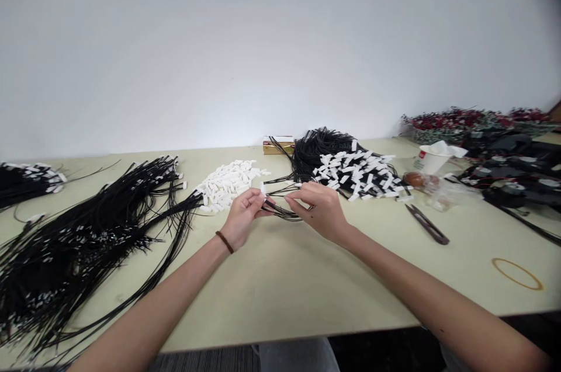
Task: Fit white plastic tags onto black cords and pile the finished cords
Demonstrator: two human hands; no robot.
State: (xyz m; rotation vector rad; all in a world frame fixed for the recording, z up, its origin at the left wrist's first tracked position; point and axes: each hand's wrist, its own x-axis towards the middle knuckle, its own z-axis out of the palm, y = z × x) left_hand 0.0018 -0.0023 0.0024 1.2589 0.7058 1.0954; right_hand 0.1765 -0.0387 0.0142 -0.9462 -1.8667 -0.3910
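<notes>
A plain white wall rises behind a long pale table (pixel 280 290) that fills the view. Only one container is clear: a white paper cup (pixel 430 160) at the right rear, with crumpled white paper sticking out of its top; beside it lies a clear plastic bag (pixel 427 184) holding something brown. A small yellow box (pixel 277 146) sits against the wall. There are three heaps of black wires: a large one (pixel 83 237) spread across the left, a smaller one (pixel 26 182) at the far left edge, and a coiled one (pixel 337 162) at the middle rear whose ends carry white plugs. One loose pile of white plugs (pixel 228 184) lies just left of the hands. One pair of black snips (pixel 427 224) and one rubber band (pixel 517 274) lie to the right, well apart. Both forearms reach in from the bottom edge and meet at the table's middle. The left hand (pixel 243 219), a brown band at its wrist, has its fingers pinched together on a few thin black wires (pixel 280 210). The right hand (pixel 319 207), palm down, pinches the same wires at their other side, holding them just above the table in front of the coiled heap.
</notes>
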